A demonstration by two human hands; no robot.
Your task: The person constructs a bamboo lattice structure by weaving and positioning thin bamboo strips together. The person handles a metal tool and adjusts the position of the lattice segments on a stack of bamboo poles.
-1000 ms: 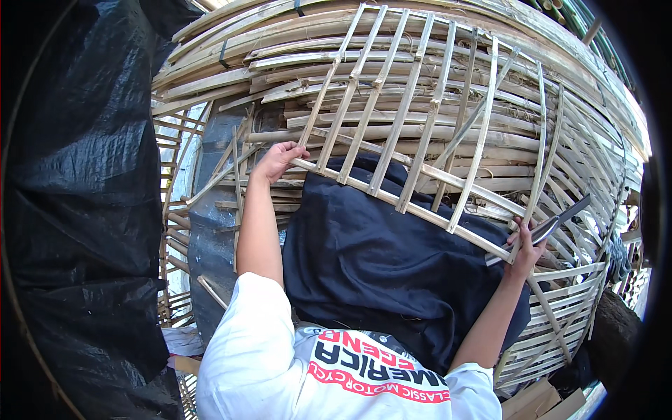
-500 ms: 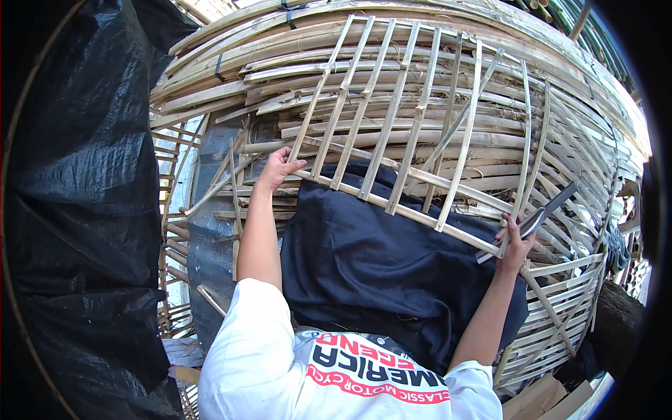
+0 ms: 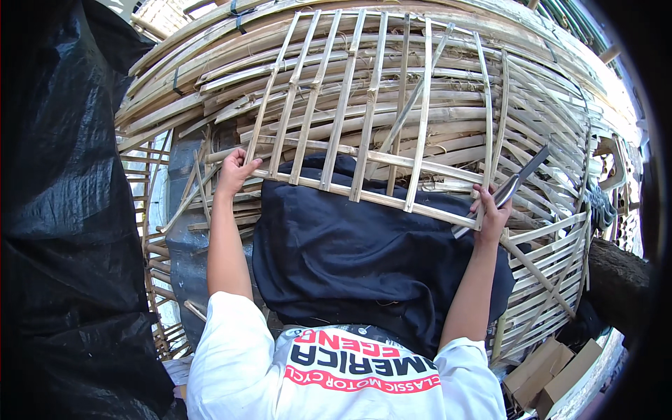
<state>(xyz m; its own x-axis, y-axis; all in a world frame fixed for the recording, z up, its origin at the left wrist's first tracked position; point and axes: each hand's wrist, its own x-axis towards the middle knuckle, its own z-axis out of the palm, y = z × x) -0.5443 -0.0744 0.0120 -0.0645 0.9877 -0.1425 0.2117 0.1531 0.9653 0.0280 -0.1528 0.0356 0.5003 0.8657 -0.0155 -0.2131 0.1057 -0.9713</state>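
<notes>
A bamboo lattice frame (image 3: 341, 105) of thin slats spans the middle, raised over my lap and tilted away from me. My left hand (image 3: 236, 173) is closed around its near left corner, thumb on top. At the near right corner, my right hand (image 3: 493, 210) grips the frame's edge. The same hand also holds a long knife-like tool (image 3: 528, 168), shiny metal near the fingers and dark toward its far end. One slat crosses the frame's right half at a slant. Below it, a black cloth (image 3: 336, 238) covers my lap.
Stacked bamboo strips (image 3: 224, 84) lie beyond the frame, some bound with dark ties. A black tarp (image 3: 70, 196) hangs at left. Woven bamboo lattice (image 3: 546, 273) stands at right, near a dark log (image 3: 619, 269) and a cardboard box (image 3: 539, 371).
The whole view has shifted, so the scene sits further left in the picture. Both hands and the lattice frame move left with it; the grips look the same.
</notes>
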